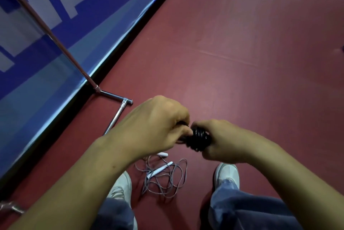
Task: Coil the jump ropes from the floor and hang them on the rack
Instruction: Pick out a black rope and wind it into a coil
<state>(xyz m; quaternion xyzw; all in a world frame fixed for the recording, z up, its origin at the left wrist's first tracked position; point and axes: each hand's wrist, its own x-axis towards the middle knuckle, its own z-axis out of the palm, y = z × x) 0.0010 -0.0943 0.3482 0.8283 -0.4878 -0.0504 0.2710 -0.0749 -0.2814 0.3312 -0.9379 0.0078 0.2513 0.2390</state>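
Note:
A black jump rope [199,137] is wound into a tight bundle, held above the floor between both hands. My right hand [221,140] grips the bundle from the right. My left hand [160,127] pinches its left end with curled fingers; part of the rope is hidden inside that fist. Below, on the red floor between my shoes, a grey jump rope [163,177] with white handles lies in a loose tangle. The metal rack [119,114] shows its chrome base bars and a slanting pole at the left.
A blue and white banner wall [46,30] runs diagonally along the left, with a black strip at its foot. My two white shoes [227,174] stand either side of the grey rope. Red floor [242,53] stretches to the right and ahead.

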